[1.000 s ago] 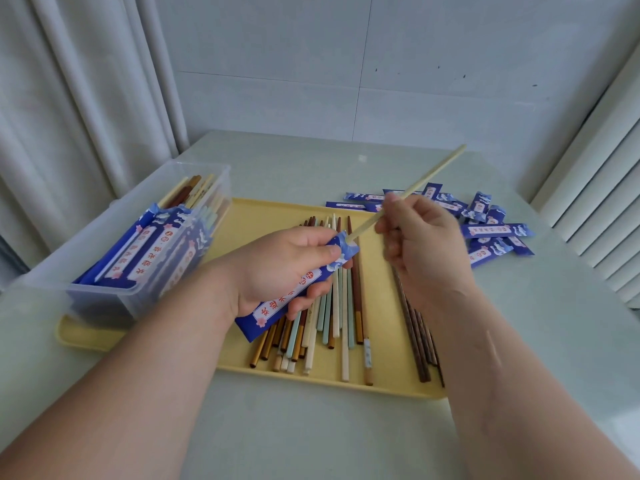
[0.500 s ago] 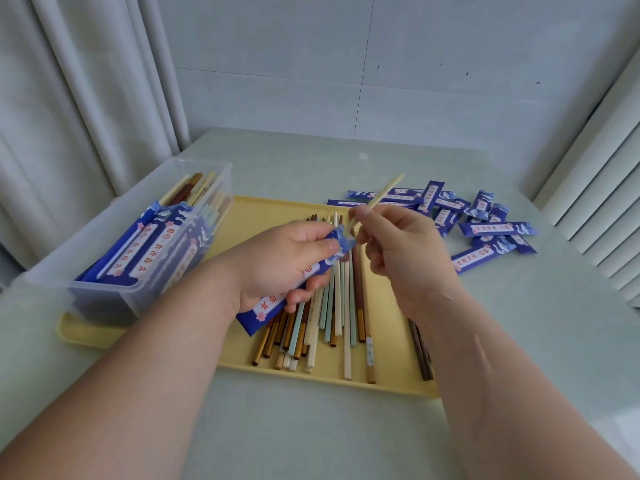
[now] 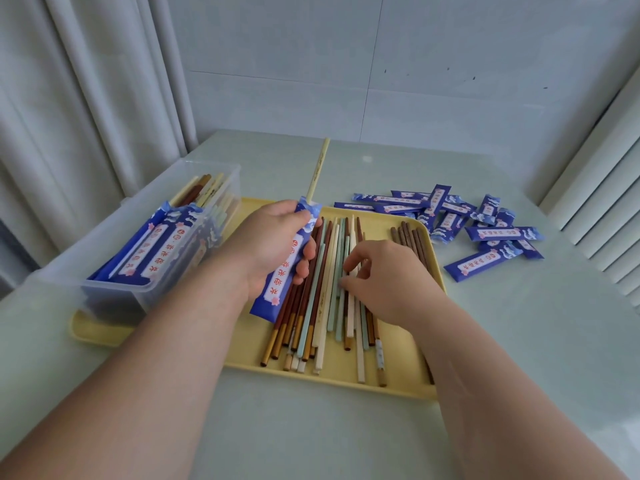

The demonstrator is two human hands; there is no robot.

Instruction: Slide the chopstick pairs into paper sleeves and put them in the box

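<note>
My left hand [image 3: 273,247] grips a blue paper sleeve [image 3: 285,268] over the yellow tray [image 3: 349,379]. One cream chopstick [image 3: 317,171] sticks out of the sleeve's far end. My right hand [image 3: 384,275] is down on the loose chopsticks [image 3: 329,306] in the tray, its fingertips on a pale one; whether it pinches it I cannot tell. The clear plastic box [image 3: 114,244] at the left holds several sleeved pairs.
A heap of empty blue sleeves [image 3: 460,223] lies on the table right of the tray. Dark brown chopsticks [image 3: 412,240] lie at the tray's right side. Curtains hang at the left, a slatted panel at the right.
My right hand let go of the cream chopstick after pushing it into the sleeve and dropped to the loose chopsticks in the tray. The left hand turned the sleeve more upright.
</note>
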